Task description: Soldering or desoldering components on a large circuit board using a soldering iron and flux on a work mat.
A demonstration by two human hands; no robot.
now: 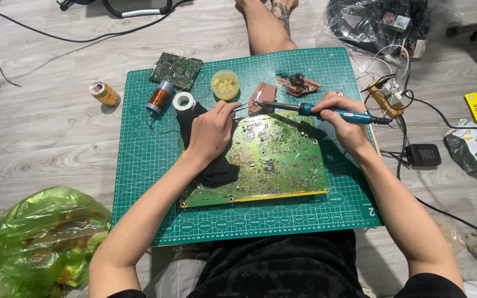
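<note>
A large green circuit board lies on a green cutting mat. My right hand grips a blue soldering iron, its tip pointing left near the board's far edge. My left hand pinches a thin solder wire whose end meets the iron's tip. That hand rests on a black cloth lying over the board's left side.
On the mat's far side sit a smaller circuit board, a copper wire spool, a white tape roll, a yellow tub and brown board pieces. A drink can, green plastic bag and cables lie around.
</note>
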